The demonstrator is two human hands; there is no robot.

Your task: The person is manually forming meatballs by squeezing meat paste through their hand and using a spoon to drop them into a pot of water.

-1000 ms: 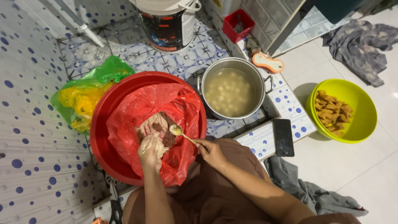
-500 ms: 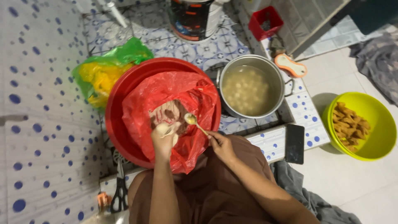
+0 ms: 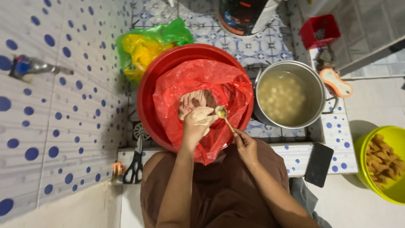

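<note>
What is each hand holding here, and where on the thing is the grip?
The right hand holds a spoon by the end of its handle. The left hand is closed around a lump of pale paste over the red bag.

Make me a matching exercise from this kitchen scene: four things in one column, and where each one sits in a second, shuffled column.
Things:
1. spoon
2. scissors
3. metal pot
4. yellow-green bowl

Places:
a. on the floor at the far right, holding fried pieces
b. on the ledge left of the person's knee
c. right of the red basin, full of cloudy liquid
d. in the right hand, over the red bag

Pairs: 1-d, 2-b, 3-c, 4-a
</note>
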